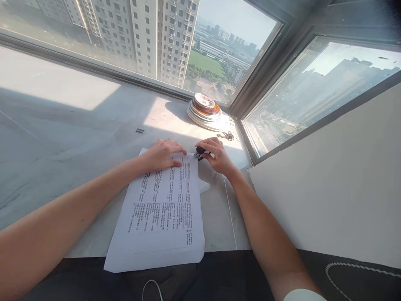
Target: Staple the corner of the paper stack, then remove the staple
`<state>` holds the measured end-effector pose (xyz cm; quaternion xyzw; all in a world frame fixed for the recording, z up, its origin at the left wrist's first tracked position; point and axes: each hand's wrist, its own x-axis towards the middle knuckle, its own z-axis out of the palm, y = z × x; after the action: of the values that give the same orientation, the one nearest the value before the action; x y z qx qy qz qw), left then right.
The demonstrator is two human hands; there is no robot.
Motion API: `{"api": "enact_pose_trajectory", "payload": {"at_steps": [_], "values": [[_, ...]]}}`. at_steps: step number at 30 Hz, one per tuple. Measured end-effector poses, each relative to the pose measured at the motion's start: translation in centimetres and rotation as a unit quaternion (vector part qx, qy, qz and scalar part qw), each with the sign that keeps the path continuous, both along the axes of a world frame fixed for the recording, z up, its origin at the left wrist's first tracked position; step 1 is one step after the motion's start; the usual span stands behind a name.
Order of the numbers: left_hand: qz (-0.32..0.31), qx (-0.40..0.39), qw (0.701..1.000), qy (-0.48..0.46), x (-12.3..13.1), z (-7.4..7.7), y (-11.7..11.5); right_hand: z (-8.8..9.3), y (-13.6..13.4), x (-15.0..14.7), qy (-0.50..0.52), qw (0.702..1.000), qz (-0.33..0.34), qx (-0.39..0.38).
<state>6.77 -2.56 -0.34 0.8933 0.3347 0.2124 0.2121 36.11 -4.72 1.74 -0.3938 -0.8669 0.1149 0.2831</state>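
Observation:
A printed sheet of paper (169, 209), perhaps a thin stack, lies on the pale ledge with its near end hanging over the edge. My left hand (161, 155) rests on its far end, thumb and forefinger stretched apart toward the right corner. Between the fingers and thumb of my right hand (216, 155) is a small black stapler (200, 151). Its front end meets the sheet's far right corner; whether paper sits between its jaws I cannot tell. Two short grey strips, which look like staples (140, 131), lie beyond my left hand.
A round stack of discs (205, 110), white and amber, stands by the window corner. Close to it lies a small tangle of dark and red bits (228, 136). Windows border the ledge (78, 121) at the back and right. A white cable (152, 284) hangs below the front edge.

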Motion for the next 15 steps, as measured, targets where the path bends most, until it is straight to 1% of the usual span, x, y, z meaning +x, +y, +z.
{"api": "enact_pose_trajectory", "payload": {"at_steps": [9,15], "values": [[-0.016,0.01,1.0,-0.003,0.8,-0.4,-0.1,0.6,0.1,-0.7,0.064,0.996,0.047,-0.046],[-0.03,0.013,0.999,-0.005,1.0,-0.4,-0.2,0.0,0.8,-1.4,0.101,0.993,0.027,-0.05]]}}
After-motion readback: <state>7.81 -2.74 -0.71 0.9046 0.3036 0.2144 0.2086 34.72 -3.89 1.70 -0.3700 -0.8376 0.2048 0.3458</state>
